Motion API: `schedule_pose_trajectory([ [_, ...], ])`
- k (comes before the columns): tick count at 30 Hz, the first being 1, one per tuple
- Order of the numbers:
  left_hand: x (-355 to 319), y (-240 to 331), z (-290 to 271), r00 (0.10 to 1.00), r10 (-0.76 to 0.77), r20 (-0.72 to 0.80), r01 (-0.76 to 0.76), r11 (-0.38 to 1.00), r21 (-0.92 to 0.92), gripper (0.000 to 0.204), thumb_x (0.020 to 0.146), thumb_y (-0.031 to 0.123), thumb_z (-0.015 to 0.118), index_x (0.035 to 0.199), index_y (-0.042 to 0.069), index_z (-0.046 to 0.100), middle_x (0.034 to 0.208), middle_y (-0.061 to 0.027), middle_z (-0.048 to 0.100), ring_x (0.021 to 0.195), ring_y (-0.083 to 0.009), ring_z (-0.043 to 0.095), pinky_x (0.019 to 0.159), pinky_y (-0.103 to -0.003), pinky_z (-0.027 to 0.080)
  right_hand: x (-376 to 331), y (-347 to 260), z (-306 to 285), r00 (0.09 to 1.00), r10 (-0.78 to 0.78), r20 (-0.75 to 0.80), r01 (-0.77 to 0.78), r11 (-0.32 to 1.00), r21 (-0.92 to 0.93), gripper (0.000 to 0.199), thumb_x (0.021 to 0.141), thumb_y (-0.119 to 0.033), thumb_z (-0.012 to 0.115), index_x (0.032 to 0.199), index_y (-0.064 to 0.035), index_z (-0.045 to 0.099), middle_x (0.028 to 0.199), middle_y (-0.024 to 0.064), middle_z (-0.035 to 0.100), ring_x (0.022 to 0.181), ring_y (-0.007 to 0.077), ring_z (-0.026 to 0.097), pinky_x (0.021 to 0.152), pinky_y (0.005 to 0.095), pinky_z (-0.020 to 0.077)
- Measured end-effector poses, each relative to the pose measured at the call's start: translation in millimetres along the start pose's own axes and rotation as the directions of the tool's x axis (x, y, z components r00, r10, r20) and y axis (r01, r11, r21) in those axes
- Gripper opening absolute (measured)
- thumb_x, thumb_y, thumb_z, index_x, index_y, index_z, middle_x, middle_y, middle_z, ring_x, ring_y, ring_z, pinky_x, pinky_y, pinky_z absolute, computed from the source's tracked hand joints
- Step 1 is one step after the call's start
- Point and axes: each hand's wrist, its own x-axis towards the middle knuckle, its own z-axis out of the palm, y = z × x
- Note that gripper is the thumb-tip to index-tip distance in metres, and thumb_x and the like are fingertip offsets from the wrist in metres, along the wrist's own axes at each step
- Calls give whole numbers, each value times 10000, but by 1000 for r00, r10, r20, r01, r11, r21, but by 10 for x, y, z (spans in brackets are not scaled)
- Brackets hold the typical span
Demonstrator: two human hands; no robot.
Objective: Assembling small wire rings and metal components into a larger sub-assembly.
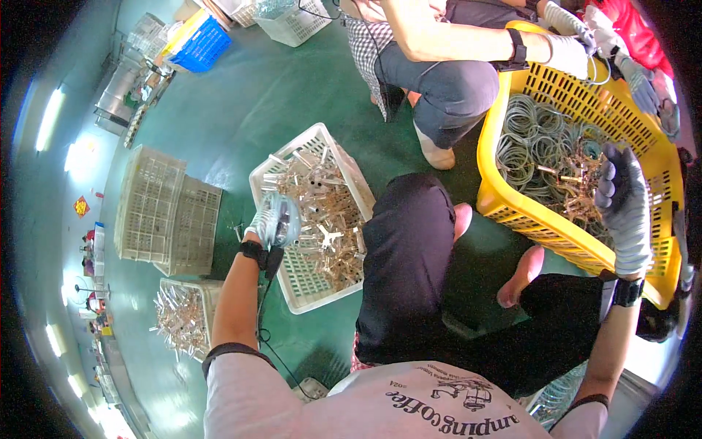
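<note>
My left hand point(275, 219), in a striped grey-and-white glove, is over the left rim of a white plastic basket point(297, 301). Its fingers are smeared, so their hold does not show. Inside that basket lies a pile of small brass-coloured and silvery metal fittings point(325, 208). On the right, my right hand point(627, 201), in a similar glove with a dark palm, has its fingers curled inward above a yellow basket point(537, 233). Whatever they may hold is hidden. Beside these fingers are brass-coloured fittings point(574, 186) and coiled grey rings point(521, 132) in the yellow basket.
A co-worker's gloved hand point(569, 57) is at the yellow basket's far side, with other gloved hands nearby. Stacked pale crates point(157, 205) stand left, near a crate of silvery parts point(181, 314). A blue bin point(201, 45) stands far left on the green floor.
</note>
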Motion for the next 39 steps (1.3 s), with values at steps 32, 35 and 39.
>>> schedule_pose_trajectory([
  [32,-1428,3934,2178,430,298,853,473,730,-493,329,949,348,483,887,53,615,489,69,372,376,-41,285,357,-197,257,-469,150,534,838,-157,523,446,749,-490,702,874,-334,631,1408,-13,306,1364,145,438,1253,226,410,1057,340,314],
  [35,-1460,3997,2757,477,274,835,478,716,-508,160,940,227,516,932,90,598,534,77,378,384,-29,291,372,-184,262,-562,9,671,867,-265,422,389,889,-243,681,889,-349,617,1415,-47,308,1289,67,469,1183,157,429,1007,310,352],
  [39,-1233,3849,3212,446,401,800,6,893,-451,114,952,200,515,979,101,563,633,60,418,438,-42,290,427,-189,255,-309,-2,354,891,-421,168,451,857,-249,365,949,-331,531,1204,-71,555,996,-3,551,928,104,492,835,282,419],
])
